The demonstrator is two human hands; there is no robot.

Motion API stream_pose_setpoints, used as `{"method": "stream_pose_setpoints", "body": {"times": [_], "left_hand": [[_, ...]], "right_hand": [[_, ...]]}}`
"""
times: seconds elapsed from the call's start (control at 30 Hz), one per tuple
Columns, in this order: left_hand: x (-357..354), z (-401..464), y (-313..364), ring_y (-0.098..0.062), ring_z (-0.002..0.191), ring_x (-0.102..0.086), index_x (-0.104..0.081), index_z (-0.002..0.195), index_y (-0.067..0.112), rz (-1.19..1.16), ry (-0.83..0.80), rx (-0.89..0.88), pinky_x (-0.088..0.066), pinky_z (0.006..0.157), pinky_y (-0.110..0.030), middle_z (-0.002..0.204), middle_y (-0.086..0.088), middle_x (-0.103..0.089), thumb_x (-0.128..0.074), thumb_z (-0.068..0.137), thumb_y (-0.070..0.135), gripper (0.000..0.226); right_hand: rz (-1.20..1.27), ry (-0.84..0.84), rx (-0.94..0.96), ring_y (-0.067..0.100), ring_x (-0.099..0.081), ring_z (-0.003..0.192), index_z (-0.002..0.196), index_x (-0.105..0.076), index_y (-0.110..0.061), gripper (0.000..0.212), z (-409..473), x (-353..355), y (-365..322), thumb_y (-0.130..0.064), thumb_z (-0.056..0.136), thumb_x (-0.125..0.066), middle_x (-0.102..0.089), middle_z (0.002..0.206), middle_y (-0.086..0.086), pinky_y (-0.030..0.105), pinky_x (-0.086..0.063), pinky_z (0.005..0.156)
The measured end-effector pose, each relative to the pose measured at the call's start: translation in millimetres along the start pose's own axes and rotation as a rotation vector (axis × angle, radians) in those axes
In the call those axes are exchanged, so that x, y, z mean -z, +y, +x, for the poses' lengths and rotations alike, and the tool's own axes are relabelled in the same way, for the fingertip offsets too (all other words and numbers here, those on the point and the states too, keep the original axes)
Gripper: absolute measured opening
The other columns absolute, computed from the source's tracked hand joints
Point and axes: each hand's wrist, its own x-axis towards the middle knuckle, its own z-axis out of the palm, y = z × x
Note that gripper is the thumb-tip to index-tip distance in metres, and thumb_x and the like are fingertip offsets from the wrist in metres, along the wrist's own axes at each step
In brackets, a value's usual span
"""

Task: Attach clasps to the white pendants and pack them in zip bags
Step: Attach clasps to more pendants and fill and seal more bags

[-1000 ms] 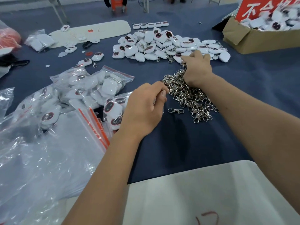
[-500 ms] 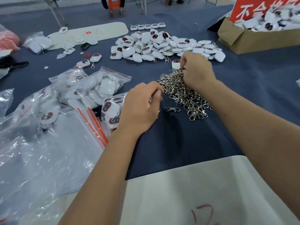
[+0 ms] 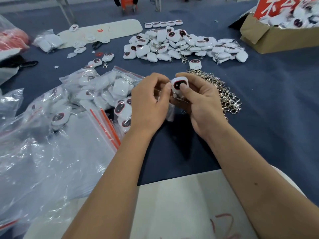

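Fingers (image 3: pixel 183 87) now pinch pendant (image 3: pixel 179 83) | both hands off clasp pile (image 3: pixel 222 94)

Blue table (image 3: pixel 276 100) — pendant heap (image 3: pixel 181 44), clasp pile (image 3: pixel 224 94), filled zip bags (image 3: pixel 96 88), cardboard box (image 3: pixel 276 38)

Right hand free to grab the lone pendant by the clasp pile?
Probably not yet: the right hand grips a pendant. The lone pendant lies uncovered beside the clasp pile.

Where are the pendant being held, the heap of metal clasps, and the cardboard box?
Held pendant (image 3: pixel 180 83), head view, on its dark face.
Clasp heap (image 3: pixel 224 94), head view, on the middle of the heap.
Cardboard box (image 3: pixel 269 38), head view, on its front wall.
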Motion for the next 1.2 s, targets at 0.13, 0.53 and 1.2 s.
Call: {"method": "stream_pose_setpoints", "body": {"times": [0.13,0.53,1.2], "left_hand": [[-0.9,0.4,-1.5,-0.015,0.083,-0.068,-0.070,0.094,0.013,0.012,0.000,0.021,-0.055,0.079,-0.041,0.087,0.005,-0.071,-0.066,0.094,0.019,0.007],[-2.0,-0.3,-4.6,-0.013,0.082,-0.068,-0.071,0.093,0.013,0.025,-0.027,0.008,-0.056,0.078,-0.042,0.086,0.006,-0.072,-0.061,0.093,0.012,0.010],[-3.5,-1.0,-3.4,-0.016,0.086,-0.069,-0.072,0.100,0.015,0.063,0.019,0.056,-0.056,0.083,-0.043,0.092,0.004,-0.073,-0.056,0.092,0.012,0.018]], "right_hand": [[-0.058,-0.019,0.001,0.022,-0.068,0.092,0.106,-0.071,-0.007,0.022,-0.1,1.0,4.8,0.006,0.102,-0.053,-0.073,0.098,0.009,0.036,-0.061,0.074],[-0.103,-0.001,0.060,0.016,-0.071,0.074,0.103,-0.071,-0.008,0.016,1.9,2.2,8.8,0.005,0.095,-0.066,-0.073,0.084,0.002,0.027,-0.060,0.064],[-0.055,-0.039,0.035,0.012,-0.073,0.085,0.125,-0.063,-0.003,0.029,3.8,0.5,15.1,0.008,0.099,-0.060,-0.075,0.095,0.004,0.023,-0.060,0.075]]}}
